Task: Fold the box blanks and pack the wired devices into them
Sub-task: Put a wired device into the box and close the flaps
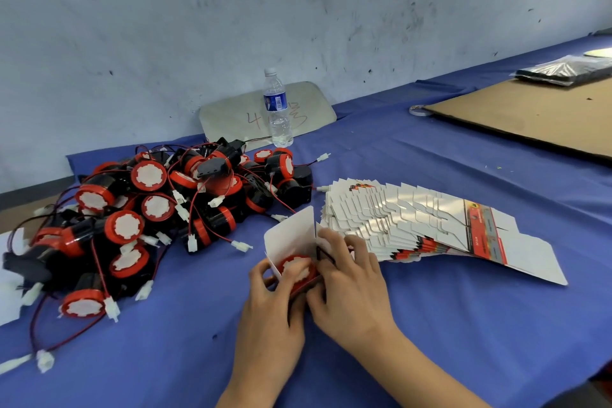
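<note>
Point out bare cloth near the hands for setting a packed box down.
Free: cloth in front of the blanks, right of the right hand; also between bottle and cardboard. Crowded: device pile left of the left hand, with loose wires.

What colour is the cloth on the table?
Blue: the cloth shows best in the head view.

Bright, even light from above; shadows stay soft and short. A pale sheen glares on the fanned box blanks (414, 222). Wide-angle bending curves the tabletop (430, 325) edges; detail is slightly soft throughout.
</note>
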`<control>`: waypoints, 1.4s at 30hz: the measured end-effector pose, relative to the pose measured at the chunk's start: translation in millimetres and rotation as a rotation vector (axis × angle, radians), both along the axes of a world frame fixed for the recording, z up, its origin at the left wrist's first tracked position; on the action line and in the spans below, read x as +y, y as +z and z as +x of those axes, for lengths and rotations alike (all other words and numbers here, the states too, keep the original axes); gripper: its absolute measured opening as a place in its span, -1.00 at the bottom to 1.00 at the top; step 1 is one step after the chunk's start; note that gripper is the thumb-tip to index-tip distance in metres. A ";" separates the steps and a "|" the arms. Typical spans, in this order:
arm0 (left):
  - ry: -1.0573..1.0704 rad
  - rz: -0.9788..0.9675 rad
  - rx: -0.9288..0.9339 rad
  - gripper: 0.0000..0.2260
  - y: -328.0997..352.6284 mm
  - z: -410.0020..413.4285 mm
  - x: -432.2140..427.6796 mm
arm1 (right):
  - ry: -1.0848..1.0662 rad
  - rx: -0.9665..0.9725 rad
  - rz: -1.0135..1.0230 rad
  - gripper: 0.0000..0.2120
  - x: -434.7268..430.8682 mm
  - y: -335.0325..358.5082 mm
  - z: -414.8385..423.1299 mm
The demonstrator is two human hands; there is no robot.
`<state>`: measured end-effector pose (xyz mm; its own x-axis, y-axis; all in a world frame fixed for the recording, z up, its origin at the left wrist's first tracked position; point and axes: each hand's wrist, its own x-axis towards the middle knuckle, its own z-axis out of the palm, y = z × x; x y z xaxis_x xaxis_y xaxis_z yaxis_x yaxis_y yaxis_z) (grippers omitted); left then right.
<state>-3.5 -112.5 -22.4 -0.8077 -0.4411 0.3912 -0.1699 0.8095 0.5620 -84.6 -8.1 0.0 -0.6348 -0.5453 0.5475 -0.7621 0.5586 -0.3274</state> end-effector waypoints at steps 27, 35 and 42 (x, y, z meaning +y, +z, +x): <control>0.024 0.171 0.279 -0.48 3.6 -1.5 -10.7 | 0.163 -0.046 -0.262 -0.79 -2.8 -11.0 -12.7; 0.070 0.160 0.370 -0.56 8.1 -1.4 -10.3 | 0.276 -0.254 -0.251 -0.88 -4.0 -12.4 -9.1; 0.210 0.178 0.315 -0.55 4.2 -3.5 -11.2 | 0.352 -0.280 -0.272 -0.78 -6.3 -12.9 -0.7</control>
